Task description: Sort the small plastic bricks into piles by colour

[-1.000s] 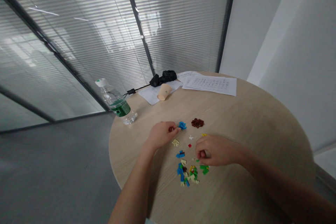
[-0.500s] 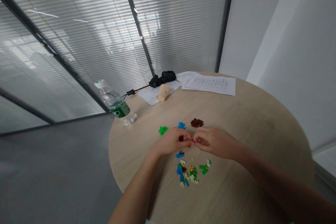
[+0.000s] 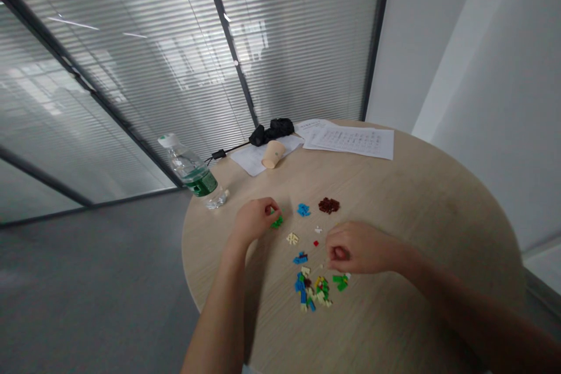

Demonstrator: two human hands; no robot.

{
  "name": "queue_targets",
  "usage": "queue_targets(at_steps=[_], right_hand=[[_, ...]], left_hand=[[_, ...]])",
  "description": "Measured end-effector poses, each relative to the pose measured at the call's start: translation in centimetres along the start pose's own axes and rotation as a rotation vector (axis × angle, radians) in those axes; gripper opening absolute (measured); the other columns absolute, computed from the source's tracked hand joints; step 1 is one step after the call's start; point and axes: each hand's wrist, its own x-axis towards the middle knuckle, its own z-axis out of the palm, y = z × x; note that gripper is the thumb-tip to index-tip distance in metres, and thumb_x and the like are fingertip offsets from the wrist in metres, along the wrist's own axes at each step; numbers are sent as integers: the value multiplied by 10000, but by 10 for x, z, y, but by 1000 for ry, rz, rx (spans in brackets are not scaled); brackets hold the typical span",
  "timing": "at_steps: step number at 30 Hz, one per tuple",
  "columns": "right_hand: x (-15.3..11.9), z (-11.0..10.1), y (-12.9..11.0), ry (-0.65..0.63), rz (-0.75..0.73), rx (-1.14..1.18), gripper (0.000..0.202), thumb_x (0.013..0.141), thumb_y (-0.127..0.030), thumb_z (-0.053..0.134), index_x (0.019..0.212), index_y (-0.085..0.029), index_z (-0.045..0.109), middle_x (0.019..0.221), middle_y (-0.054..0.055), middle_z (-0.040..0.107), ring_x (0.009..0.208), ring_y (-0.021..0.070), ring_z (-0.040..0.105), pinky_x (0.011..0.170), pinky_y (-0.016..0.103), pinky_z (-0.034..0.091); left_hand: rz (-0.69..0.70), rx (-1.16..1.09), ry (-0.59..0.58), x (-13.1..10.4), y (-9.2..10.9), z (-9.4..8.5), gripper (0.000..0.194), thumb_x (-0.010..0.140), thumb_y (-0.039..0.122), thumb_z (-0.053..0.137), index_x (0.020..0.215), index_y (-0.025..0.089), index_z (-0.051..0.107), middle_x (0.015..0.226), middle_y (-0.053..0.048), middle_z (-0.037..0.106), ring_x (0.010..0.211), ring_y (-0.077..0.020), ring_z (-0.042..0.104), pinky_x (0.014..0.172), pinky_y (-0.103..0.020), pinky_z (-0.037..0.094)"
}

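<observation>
Two hands are over the table [image 3: 416, 198] and I start from the grip of each. My left hand [image 3: 254, 221] has its fingers curled together over the small green bricks [image 3: 277, 222], touching them at the fingertips; I cannot tell if one piece is really pinched. My right hand [image 3: 357, 248] is closed with thumb and finger pressed together, but what is between them is too small to see.

Between the two hands lie a cream piece [image 3: 292, 238], a tiny red piece [image 3: 316, 243] and a white piece [image 3: 318, 229]. A little further from me are the blue group [image 3: 302, 209] and the brown group [image 3: 328, 205], each kept apart. Near my right hand, on the side close to me, is the mixed pile [image 3: 313, 291] of many colours, with some green pieces [image 3: 340, 283] just beside it.

At the far edge of the table I see a water bottle [image 3: 191, 171], a paper cup [image 3: 273, 153] lying on its side, printed sheets [image 3: 350, 140] and a black bundle [image 3: 272, 129].
</observation>
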Motion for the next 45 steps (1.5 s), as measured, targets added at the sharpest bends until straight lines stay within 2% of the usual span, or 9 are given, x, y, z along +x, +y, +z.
queue_targets(at_steps=[6, 15, 22, 25, 28, 31, 34, 37, 45], right_hand=[[-2, 1, -4, -159, 32, 20, 147, 636, -301, 659, 627, -164, 608, 604, -28, 573, 561, 94, 478, 556, 214, 308], [-1, 7, -2, -191, 62, -11, 95, 647, -260, 613, 649, -167, 631, 619, -11, 606, 571, 106, 504, 553, 210, 312], [-2, 11, 1, -103, 17, -17, 40, 653, -188, 587, 615, -177, 594, 600, -25, 583, 559, 100, 484, 542, 216, 302], [-1, 9, 0, -70, 6, -5, 59, 673, -194, 588, 618, -173, 578, 610, -23, 574, 571, 101, 484, 559, 220, 314], [0, 3, 0, 28, 14, 17, 68, 710, -221, 599, 677, -166, 578, 646, -17, 581, 600, 102, 492, 585, 221, 328], [0, -5, 0, 193, 31, 21, 72, 762, -227, 575, 752, -156, 582, 654, -12, 574, 597, 97, 493, 596, 216, 343], [0, -7, 3, 304, 41, 5, 90, 785, -244, 563, 770, -155, 573, 651, -12, 567, 567, 90, 487, 577, 209, 353], [1, -5, 6, 366, 27, -4, 98, 793, -250, 560, 764, -157, 568, 652, -6, 574, 557, 89, 498, 559, 206, 364], [3, -1, 6, 447, -22, -2, 56, 795, -203, 539, 779, -160, 571, 706, 19, 601, 593, 103, 522, 571, 212, 404]], left_hand=[[-100, 154, -52, 0, -2, 3, 241, 744, 393, 502, 810, 219, 655, 801, -37, 663, 684, -158, 574, 514, -219, 300], [-165, 170, -83, -1, -2, 3, 236, 729, 387, 515, 826, 228, 660, 856, -43, 672, 740, -177, 597, 521, -221, 333], [-160, 128, -70, -2, 2, -1, 240, 733, 384, 514, 816, 209, 656, 807, -50, 656, 699, -171, 572, 515, -222, 307], [-77, 11, 9, -3, 7, -3, 248, 773, 381, 488, 816, 193, 643, 694, -24, 617, 621, -139, 529, 518, -217, 294], [125, -271, 10, -4, 17, 1, 308, 826, 403, 432, 806, 160, 620, 602, 15, 536, 550, -97, 450, 522, -201, 297], [358, -523, -151, -7, 31, 8, 358, 842, 416, 421, 735, 130, 608, 601, 26, 486, 560, -80, 398, 538, -189, 312], [491, -605, -313, -10, 41, 16, 352, 838, 403, 444, 697, 122, 602, 559, 36, 413, 547, -75, 355, 522, -187, 299], [514, -651, -351, -10, 46, 20, 323, 838, 384, 460, 723, 117, 601, 560, 37, 399, 544, -72, 351, 515, -184, 298], [449, -635, -280, -10, 49, 21, 262, 808, 340, 490, 688, 125, 579, 559, 45, 401, 530, -65, 352, 501, -173, 290]])
